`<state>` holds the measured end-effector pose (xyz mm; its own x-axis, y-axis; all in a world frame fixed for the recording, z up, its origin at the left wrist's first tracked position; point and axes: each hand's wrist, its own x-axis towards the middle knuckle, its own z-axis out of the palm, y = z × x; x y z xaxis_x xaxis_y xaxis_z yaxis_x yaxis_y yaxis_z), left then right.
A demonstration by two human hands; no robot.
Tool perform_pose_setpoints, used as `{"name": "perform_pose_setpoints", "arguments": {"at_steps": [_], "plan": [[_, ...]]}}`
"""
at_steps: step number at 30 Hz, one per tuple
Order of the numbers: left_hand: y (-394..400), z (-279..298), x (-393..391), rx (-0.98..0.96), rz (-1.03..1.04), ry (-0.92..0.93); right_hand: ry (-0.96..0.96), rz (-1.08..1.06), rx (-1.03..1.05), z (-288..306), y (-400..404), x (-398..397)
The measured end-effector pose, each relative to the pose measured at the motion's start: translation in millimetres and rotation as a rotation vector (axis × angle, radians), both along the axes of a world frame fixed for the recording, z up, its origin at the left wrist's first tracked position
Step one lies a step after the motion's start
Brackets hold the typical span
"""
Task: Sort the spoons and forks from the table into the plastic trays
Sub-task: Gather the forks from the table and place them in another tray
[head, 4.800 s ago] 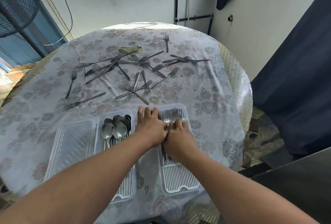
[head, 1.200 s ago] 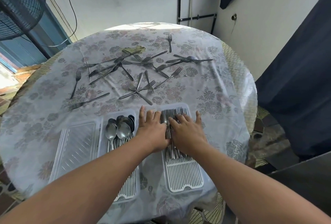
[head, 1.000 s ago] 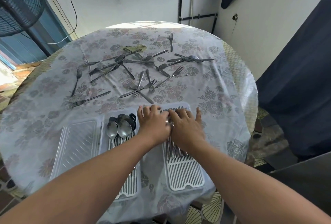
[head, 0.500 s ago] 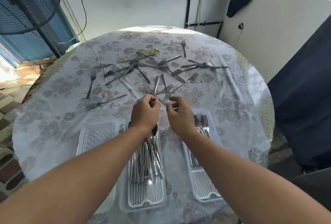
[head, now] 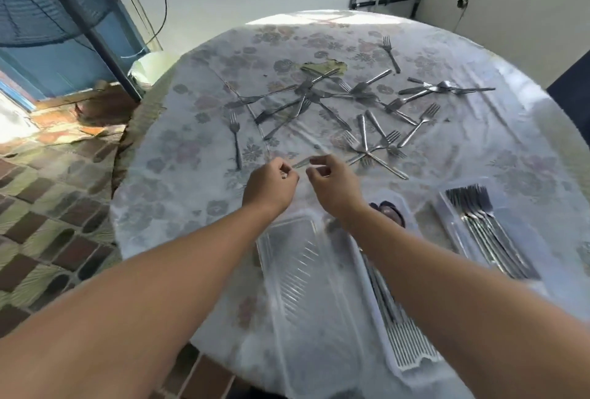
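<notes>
No writing legible. Moved off the fork tray [head: 491,232] toward table [head: 178,156] middle; left hand [head: 271,186] and right hand [head: 332,184] pinching one blurred utensil [head: 301,162].

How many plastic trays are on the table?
3. The left tray lies under the left forearm and looks empty. The middle tray holds spoons, partly hidden by the right forearm. The right tray holds forks. Nothing suggests a hidden fourth.

Three plastic trays [head: 297,271]. Two hands [head: 271,186]. Roughly twenty loose forks [head: 418,125] on surface [head: 510,156]; exact count unclear.
</notes>
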<state>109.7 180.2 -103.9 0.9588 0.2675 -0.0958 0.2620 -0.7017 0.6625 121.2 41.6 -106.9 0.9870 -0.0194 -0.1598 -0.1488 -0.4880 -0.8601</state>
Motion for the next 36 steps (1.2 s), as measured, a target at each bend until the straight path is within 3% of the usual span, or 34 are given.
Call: {"name": "perform_pose_setpoints", "arguments": {"at_steps": [14,25,28,33,36], "plan": [[87.0,-21.9,24.3,-0.001,0.051,0.021,0.088,0.44,-0.592,-31.6,64.0,32.9],[157.0,-50.5,127.8,0.103,0.075,0.196,0.085,0.394,-0.852,-33.9,94.5,66.8],[168.1,-52.2,148.1,0.128,0.032,0.242,0.146,0.259,-0.752,-39.4,98.9,66.7],[161.2,-47.5,161.3,0.157,-0.1,0.25,0.161,-0.202,-0.298,-38.4,115.3,71.4],[160.6,-45.7,167.0,0.148,-0.14,0.291,0.17,-0.292,-0.266,-34.1,123.5,82.4]]}}
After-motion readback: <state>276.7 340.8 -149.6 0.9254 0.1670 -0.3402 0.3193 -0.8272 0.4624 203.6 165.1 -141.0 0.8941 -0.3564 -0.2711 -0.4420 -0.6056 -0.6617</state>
